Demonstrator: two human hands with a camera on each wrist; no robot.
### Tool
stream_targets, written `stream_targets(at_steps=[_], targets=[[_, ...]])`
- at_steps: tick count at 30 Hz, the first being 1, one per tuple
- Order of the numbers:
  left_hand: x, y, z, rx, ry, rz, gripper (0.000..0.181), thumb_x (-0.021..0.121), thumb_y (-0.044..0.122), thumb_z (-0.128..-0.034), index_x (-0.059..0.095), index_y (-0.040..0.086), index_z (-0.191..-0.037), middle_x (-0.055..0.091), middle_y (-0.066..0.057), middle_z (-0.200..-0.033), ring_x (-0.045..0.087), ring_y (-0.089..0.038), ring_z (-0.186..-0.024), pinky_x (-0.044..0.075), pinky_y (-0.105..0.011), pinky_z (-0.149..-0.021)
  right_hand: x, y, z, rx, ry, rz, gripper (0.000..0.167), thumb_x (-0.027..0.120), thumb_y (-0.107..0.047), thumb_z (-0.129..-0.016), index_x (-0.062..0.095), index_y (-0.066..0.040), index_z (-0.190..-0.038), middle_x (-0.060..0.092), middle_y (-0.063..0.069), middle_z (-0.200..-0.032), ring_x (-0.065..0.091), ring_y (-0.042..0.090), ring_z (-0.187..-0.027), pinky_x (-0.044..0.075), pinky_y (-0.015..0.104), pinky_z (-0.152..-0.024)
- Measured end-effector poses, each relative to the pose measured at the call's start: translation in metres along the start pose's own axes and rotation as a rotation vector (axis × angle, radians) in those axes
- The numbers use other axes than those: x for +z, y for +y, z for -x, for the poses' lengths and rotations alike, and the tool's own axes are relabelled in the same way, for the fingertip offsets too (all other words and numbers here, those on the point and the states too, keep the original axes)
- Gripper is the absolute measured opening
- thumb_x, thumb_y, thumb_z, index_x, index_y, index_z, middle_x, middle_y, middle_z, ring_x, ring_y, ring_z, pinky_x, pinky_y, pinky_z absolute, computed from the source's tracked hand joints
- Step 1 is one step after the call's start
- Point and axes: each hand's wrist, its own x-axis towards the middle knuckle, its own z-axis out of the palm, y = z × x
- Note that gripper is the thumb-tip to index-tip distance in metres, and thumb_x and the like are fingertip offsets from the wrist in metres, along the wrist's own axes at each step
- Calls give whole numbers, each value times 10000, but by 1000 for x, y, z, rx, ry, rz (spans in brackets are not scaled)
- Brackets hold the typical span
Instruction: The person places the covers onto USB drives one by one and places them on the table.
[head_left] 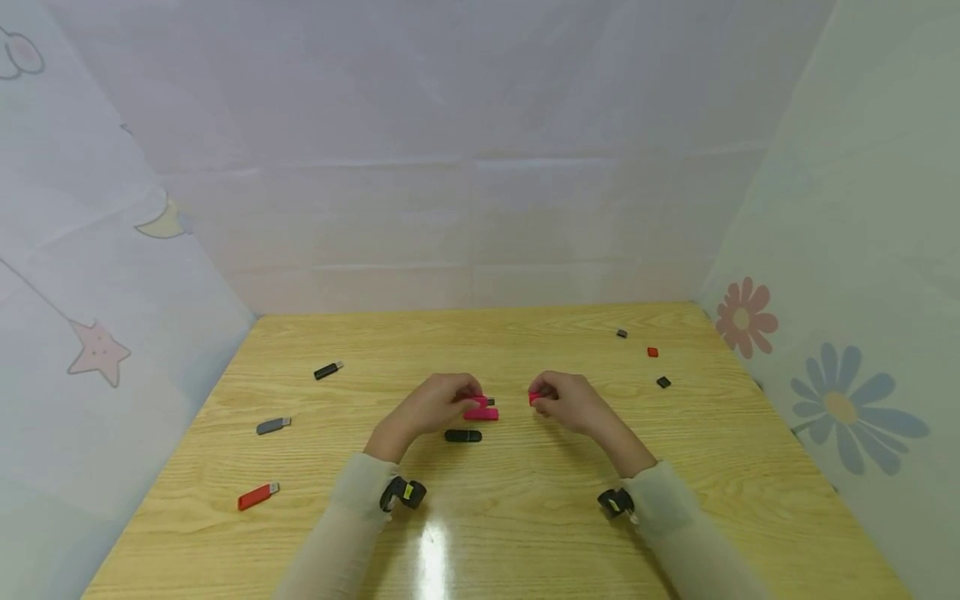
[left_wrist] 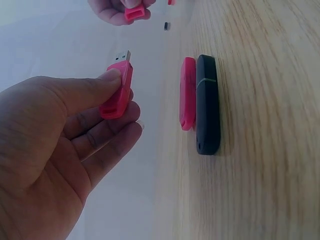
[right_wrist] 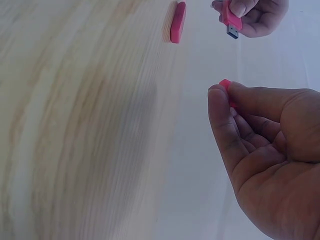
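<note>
The left hand (head_left: 437, 407) pinches a pink USB stick (left_wrist: 118, 90) between thumb and fingers, its metal plug bare and pointing toward the other hand. A small pink cap (right_wrist: 225, 85) is pinched by the right hand (head_left: 573, 403), a short gap to the right of the plug. Below the left hand's fingers a second pink stick (head_left: 482, 414), capped, lies on the table. Beside it, nearer the person, lies a capped black stick (head_left: 462, 436). In the left wrist view the black stick (left_wrist: 207, 105) and pink stick (left_wrist: 187, 94) lie parallel.
On the wooden table (head_left: 525, 517), uncapped black (head_left: 327, 371), grey (head_left: 271, 426) and red (head_left: 255, 497) sticks lie at the left. Small grey (head_left: 622, 333), red (head_left: 652, 352) and black (head_left: 663, 382) caps lie at the right. Cloth-like walls stand behind and at both sides.
</note>
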Motion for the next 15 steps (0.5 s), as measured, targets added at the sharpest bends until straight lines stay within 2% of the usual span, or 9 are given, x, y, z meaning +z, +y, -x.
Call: stream_targets(at_steps=[15], targets=[[2, 9, -4, 62, 2, -10, 120, 643, 158, -1014, 680, 116, -1121, 734, 2, -1044, 687, -132, -980, 560, -321, -862, 7, -12, -3, 1, -1, -29, 90, 652, -82, -990, 677, -79, -1077, 687, 2, -929, 672, 118, -797, 557, 310, -698]])
